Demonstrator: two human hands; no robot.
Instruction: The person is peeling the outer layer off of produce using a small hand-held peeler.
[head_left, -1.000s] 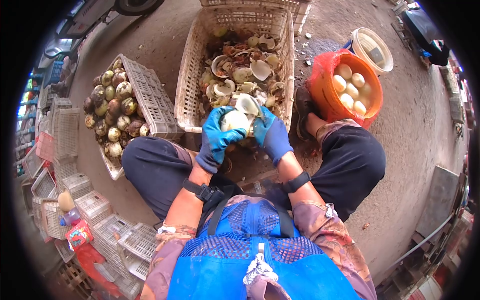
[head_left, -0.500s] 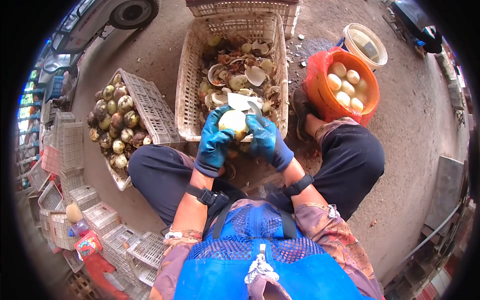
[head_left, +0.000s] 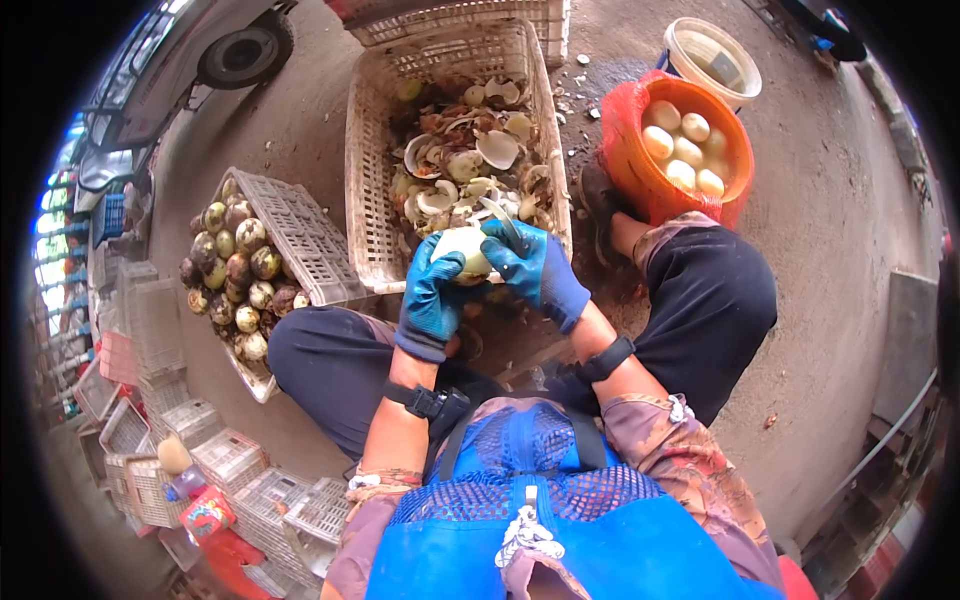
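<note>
My left hand [head_left: 434, 290], in a blue rubber-coated glove, is closed around a round, pale, partly peeled fruit or vegetable [head_left: 462, 248] whose exact kind I cannot make out. In my right hand [head_left: 532, 268], gloved the same way, is a small knife [head_left: 508, 228] with its blade pointing up and away. The right fingers are close against the round piece's right side. Both hands are over the near edge of a dirty white plastic crate [head_left: 358, 190] full of peelings [head_left: 497, 150], some like thick white shells.
At the left, a tilted crate [head_left: 300, 225] holds brown-green unpeeled rounds [head_left: 237, 250]. An orange bucket [head_left: 737, 190] holds peeled white ones [head_left: 688, 150] in cloudy liquid, with a white bucket [head_left: 745, 75] behind. Stacked crates [head_left: 225, 455] stand lower left; a vehicle wheel [head_left: 245, 50] is upper left.
The large white peel piece above the round one is gone from between the hands. My right hand has turned and shifted slightly right. The whole view has shifted a little.
</note>
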